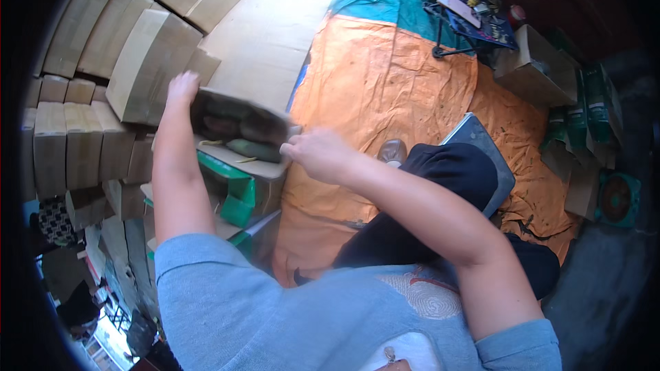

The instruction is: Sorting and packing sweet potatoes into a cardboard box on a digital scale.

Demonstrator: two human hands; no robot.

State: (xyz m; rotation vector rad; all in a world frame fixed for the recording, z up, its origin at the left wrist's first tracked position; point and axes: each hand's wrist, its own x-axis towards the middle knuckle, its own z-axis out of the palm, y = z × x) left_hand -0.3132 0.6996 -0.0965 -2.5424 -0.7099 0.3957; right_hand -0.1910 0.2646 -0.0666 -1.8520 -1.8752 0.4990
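Observation:
An open cardboard box [237, 118] lies tipped on its side toward me, showing dark green packets inside. My left hand [182, 87] grips its far left corner. My right hand [317, 152] pinches its right edge flap. The box rests on top of a stack of other cartons [240, 192] with green printed sides, just left of my knees. My legs in dark trousers [440, 199] stretch over an orange sheet [385, 82].
Rows of sealed brown cartons [89, 96] are stacked along the left. A flat cardboard sheet [268, 41] lies beyond the box. A folding stand with a dark tray [474, 14], an open carton [540, 62] and green packets [584, 110] sit at the right.

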